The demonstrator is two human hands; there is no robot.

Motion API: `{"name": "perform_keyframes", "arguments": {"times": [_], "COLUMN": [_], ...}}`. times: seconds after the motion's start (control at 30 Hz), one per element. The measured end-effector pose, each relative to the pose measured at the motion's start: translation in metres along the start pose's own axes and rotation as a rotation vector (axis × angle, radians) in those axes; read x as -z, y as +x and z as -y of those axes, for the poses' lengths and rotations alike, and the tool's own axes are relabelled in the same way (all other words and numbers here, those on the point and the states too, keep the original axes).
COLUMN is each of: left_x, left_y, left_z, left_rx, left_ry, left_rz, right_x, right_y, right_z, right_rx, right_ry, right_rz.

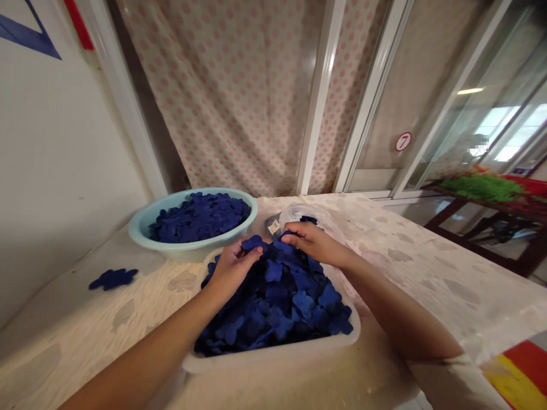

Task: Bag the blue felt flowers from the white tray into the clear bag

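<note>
My left hand [240,259] pinches a blue flower-shaped piece [253,244] above the back of a white tray [273,357]. To its right, my right hand [308,239] has its fingertips closed on a small dark blue piece [287,233], mostly covered by the fingers. Many loose blue petal pieces [273,313] fill the tray beneath both hands. Behind and left stands a light blue basin [141,225] heaped with blue flowers [200,216]. Just behind my right hand is a clear round container [290,212] with a few dark pieces in it.
A few blue flowers [113,278] lie on the patterned tablecloth [179,282] at the left. A small labelled packet [273,226] sits beside the clear container. A dotted curtain [239,102] and sliding glass doors border the table's back. Green material [482,187] rests on a wooden stand at the right.
</note>
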State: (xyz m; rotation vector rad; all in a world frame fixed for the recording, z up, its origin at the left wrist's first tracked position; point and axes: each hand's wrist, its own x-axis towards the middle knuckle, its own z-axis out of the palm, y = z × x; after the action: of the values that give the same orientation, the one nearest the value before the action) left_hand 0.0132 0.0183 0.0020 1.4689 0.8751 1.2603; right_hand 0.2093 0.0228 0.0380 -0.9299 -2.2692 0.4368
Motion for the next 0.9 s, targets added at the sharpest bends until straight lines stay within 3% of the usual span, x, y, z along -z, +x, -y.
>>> {"name": "perform_keyframes", "arguments": {"times": [0.13,0.23,0.3,0.4,0.47,0.67,0.9], "left_x": [0.001,0.005,0.007,0.010,0.010,0.009,0.007], "left_y": [-0.003,-0.001,0.001,0.005,0.007,0.007,0.005], "left_z": [-0.004,0.000,0.005,0.013,0.016,0.016,0.014], "left_rx": [-0.008,-0.038,-0.059,-0.069,-0.089,-0.133,-0.135], "left_ry": [0.046,0.065,0.044,0.007,-0.013,-0.037,-0.039], "left_rz": [0.045,0.052,0.006,-0.080,-0.113,-0.130,-0.106], "right_x": [-0.004,-0.004,0.002,0.012,0.015,0.001,-0.002], "right_y": [-0.001,-0.001,-0.001,-0.002,-0.004,-0.016,-0.024], "right_z": [0.005,0.006,-0.001,-0.027,-0.051,-0.115,-0.135], "right_rx": [0.056,0.002,-0.175,-0.597,-0.718,-0.888,-0.922], "right_ry": [-0.183,-0.435,-0.623,-0.860,-0.885,-0.859,-0.841], "right_rz": [0.074,0.076,0.013,0.029,0.100,0.268,0.237]}}
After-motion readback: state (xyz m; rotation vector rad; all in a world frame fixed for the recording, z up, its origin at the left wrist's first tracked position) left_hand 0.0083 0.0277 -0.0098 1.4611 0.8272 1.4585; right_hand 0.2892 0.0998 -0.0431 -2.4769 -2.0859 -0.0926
